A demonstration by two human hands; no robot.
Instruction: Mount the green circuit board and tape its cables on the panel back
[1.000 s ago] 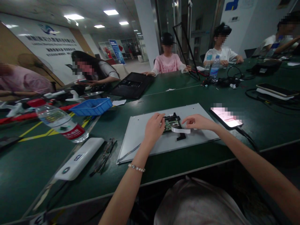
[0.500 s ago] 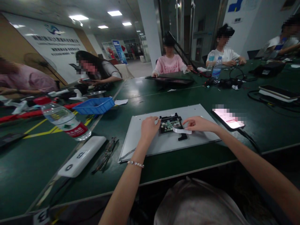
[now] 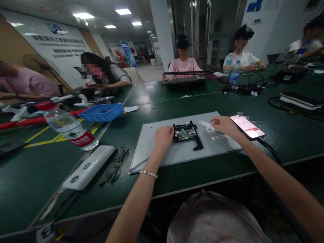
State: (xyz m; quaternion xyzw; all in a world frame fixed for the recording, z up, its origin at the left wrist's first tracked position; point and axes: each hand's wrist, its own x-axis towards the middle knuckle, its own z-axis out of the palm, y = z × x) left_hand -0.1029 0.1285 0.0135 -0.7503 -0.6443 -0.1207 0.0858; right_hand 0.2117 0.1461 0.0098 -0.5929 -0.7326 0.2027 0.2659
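A green circuit board (image 3: pixel 186 134) sits in a black plastic frame (image 3: pixel 198 143) on a flat light-grey panel (image 3: pixel 154 152). At the frame's left edge, my left hand (image 3: pixel 164 135) is closed, its fingertips pinching that edge. My right hand (image 3: pixel 222 124) is over the panel's right part, pinching a thin white strip (image 3: pixel 205 125). The strip's free end points left, apart from the board. Below that hand, a printed label (image 3: pixel 219 137) lies on the panel. What the strip is made of I cannot make out.
Right of the panel lies a lit phone (image 3: pixel 248 127) with a cable. To the left are glasses (image 3: pixel 115 166), a white power bank (image 3: pixel 88 167), a tilted water bottle (image 3: pixel 69 126) and a blue tray (image 3: pixel 102 113). Several people sit around the green table (image 3: pixel 162 106).
My right hand has moved right and slightly back, carrying the white strip off the board. My left hand stays at the frame. Across the table, a person has lowered a dark panel.
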